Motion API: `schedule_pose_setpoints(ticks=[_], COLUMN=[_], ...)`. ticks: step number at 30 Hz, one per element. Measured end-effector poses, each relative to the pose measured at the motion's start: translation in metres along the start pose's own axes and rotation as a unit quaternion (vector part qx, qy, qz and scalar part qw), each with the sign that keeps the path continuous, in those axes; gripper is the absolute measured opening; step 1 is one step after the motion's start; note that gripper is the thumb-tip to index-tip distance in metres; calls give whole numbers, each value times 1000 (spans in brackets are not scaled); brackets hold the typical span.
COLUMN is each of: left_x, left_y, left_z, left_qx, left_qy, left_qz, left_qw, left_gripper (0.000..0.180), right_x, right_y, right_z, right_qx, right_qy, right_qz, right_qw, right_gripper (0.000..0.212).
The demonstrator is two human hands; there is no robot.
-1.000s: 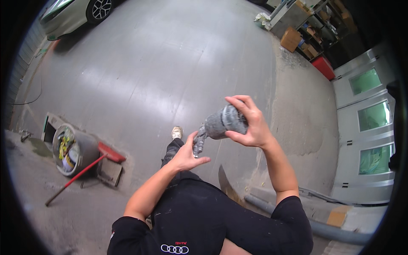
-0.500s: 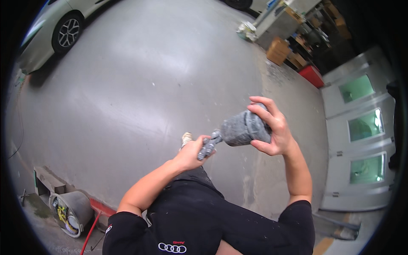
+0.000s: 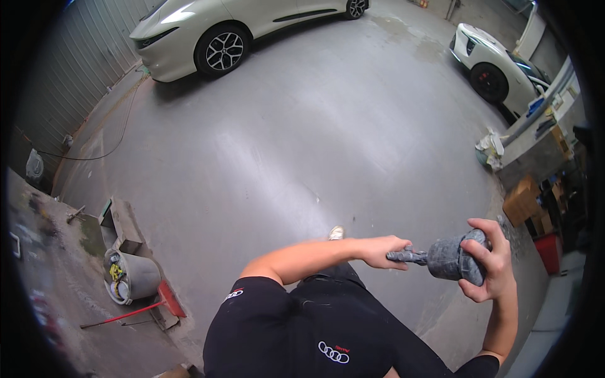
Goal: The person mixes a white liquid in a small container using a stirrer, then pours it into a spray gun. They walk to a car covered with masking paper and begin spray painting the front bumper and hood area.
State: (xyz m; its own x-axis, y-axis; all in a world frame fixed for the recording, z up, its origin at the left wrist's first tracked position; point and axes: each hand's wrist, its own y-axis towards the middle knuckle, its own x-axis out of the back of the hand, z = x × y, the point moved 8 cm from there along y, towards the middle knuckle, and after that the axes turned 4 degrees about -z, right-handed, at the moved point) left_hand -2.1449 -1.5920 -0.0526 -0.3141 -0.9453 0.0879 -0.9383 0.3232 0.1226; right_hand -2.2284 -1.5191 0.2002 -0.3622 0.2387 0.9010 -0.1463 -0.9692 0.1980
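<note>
A spray gun [image 3: 413, 256] crusted with dark grey paint is held level out in front of me, its cup [image 3: 446, 258] pointing to the right. My left hand [image 3: 386, 252] is closed round the gun's narrow end, and part of the gun is hidden behind it. At the wide end, the fingers and thumb of my right hand [image 3: 498, 268] grip the cup from its far side. Both hands are on the same tool, well above the grey floor.
Ahead stands a white car [image 3: 201, 31], with a second white car [image 3: 498, 63] at far right. A grey bucket [image 3: 146, 277] lies tipped at left beside a red broom [image 3: 171, 298]. Cardboard boxes [image 3: 522, 200] and a red bin [image 3: 548, 252] are at right; a hose [image 3: 123, 138] trails along the left.
My view has swung left, bringing both cars further into sight. Within it, the spray gun and both hands now sit lower and further right. Both hands still grip it.
</note>
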Motion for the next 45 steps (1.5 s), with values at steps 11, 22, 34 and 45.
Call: schedule_pose_setpoints(ticks=[11,22,34,45], left_x=[46,128,141,159], left_y=[28,271,318,444], left_z=[-12,179,181,250], left_qx=[153,188,151,-79], left_qy=[-42,-13,58,-57], left_qz=[-139,-190,-261,-27], left_qw=[978,963,952,995], left_gripper=[40,44,56,138], right_x=[17,-69,-99,-145], right_y=[34,-1,8,-44], right_z=[-90,-448,-510,-584], right_qx=[-228,-214,-154,-77], right_qy=[19,430,486,359], right_qz=[-17,-362,-396,-458], right_qw=[973,799,764,810], right_gripper=[67,163,141,145])
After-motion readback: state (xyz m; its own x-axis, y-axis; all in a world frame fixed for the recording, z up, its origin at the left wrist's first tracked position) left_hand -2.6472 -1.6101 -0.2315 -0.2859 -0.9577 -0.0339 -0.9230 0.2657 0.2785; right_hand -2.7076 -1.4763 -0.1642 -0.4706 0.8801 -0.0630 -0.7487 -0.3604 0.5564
